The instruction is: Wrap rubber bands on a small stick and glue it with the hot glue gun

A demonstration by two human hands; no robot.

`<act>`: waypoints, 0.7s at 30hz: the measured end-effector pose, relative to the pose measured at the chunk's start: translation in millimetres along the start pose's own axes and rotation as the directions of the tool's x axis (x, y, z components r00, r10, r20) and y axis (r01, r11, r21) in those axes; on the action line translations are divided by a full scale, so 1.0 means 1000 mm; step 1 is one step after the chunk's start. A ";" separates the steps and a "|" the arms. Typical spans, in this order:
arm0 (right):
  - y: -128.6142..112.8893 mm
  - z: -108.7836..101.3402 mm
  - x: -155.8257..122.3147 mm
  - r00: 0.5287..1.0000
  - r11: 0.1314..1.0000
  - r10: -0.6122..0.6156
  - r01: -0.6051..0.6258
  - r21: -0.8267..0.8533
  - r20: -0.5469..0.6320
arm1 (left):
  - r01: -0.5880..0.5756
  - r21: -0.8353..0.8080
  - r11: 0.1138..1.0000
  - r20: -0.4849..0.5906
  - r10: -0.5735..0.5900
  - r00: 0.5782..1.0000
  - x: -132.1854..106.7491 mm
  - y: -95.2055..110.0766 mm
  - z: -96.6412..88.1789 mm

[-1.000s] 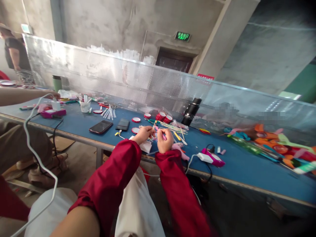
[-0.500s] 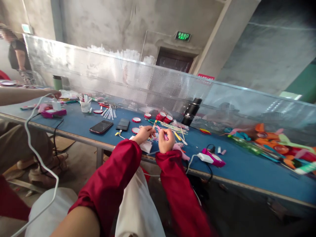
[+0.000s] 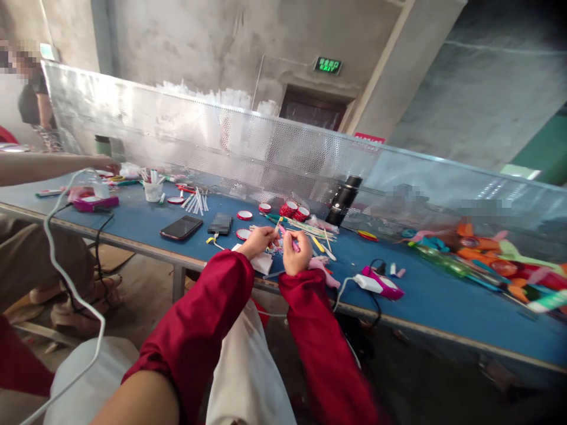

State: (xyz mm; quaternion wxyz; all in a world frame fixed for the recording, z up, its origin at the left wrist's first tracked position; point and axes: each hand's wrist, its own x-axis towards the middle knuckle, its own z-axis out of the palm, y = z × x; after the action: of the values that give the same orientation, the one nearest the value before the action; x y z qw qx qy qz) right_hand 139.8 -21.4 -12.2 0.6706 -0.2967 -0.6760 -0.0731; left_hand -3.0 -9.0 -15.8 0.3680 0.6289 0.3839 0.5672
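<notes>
Over the near edge of the blue table, my left hand pinches a thin pale stick with a yellow tip, held upright. Close beside it, my right hand is closed around a slim pink pen-like tool, its front end near the stick. The fingertips of both hands almost meet. Under them lie a white paper and small pastel bits, partly covered by the hands. A pink cloth-like piece lies just right of my right wrist.
A phone, a white cup of sticks, red tape rolls and a black bottle stand around. Right are a magenta device with cables and colourful balloon-like pieces. A co-worker's arm reaches in from the left.
My right hand has rolled slightly, and the pink tool's front end sits closer to the stick. My left hand stays put. The co-worker's hand moved right; the standing person shifted right.
</notes>
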 end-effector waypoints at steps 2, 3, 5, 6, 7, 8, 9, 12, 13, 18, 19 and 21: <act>0.000 0.000 0.000 1.000 1.000 0.002 -0.002 -0.002 0.005 | 0.006 -0.006 1.000 0.001 -0.006 1.000 0.000 0.000 0.000; 0.000 0.000 0.000 1.000 1.000 0.002 -0.002 -0.002 0.005 | 0.008 -0.006 1.000 0.002 -0.008 1.000 0.000 0.000 0.000; 0.001 0.000 0.000 1.000 1.000 0.002 -0.002 0.000 0.001 | 0.009 -0.004 1.000 0.006 -0.009 1.000 0.000 0.000 0.000; 0.002 0.000 0.000 1.000 1.000 0.001 -0.001 0.002 -0.001 | 0.009 -0.003 1.000 0.010 -0.009 1.000 0.000 0.000 0.000; 0.002 0.000 0.000 1.000 1.000 0.000 0.000 0.005 -0.003 | 0.009 -0.003 1.000 0.013 -0.009 1.000 0.000 0.000 0.000; 0.003 0.001 0.000 1.000 1.000 -0.002 0.002 0.007 -0.004 | 0.009 -0.004 1.000 0.015 -0.009 1.000 0.000 0.000 -0.001; 0.003 0.001 0.000 1.000 1.000 -0.003 0.003 0.010 -0.004 | 0.010 -0.007 1.000 0.016 -0.010 1.000 0.000 0.001 -0.001; 0.002 0.001 0.000 1.000 1.000 -0.004 0.004 0.004 -0.004 | 0.014 -0.015 1.000 0.011 -0.014 1.000 0.000 0.001 0.000; 0.002 0.000 0.000 1.000 1.000 -0.004 0.004 -0.004 -0.004 | 0.013 -0.018 1.000 0.009 -0.013 1.000 -0.001 0.001 0.000; 0.004 -0.001 0.000 0.999 0.997 0.029 -0.031 -0.066 -0.037 | 0.006 -0.005 1.000 -0.001 -0.006 1.000 -0.002 0.003 0.000; 0.005 -0.001 0.000 0.998 0.997 0.039 -0.043 -0.068 -0.054 | 0.006 -0.003 1.000 -0.004 -0.006 1.000 -0.002 0.003 -0.001; 0.006 -0.001 0.000 0.996 0.997 0.045 -0.050 -0.063 -0.074 | 0.006 -0.002 1.000 -0.006 -0.006 1.000 -0.002 0.004 -0.001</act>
State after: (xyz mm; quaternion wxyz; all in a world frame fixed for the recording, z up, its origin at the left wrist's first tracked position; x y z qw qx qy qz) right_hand 143.3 -17.2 -14.0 0.6863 -0.3314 -0.6412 -0.0897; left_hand -3.6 -12.4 -13.2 0.3694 0.6256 0.3863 0.5683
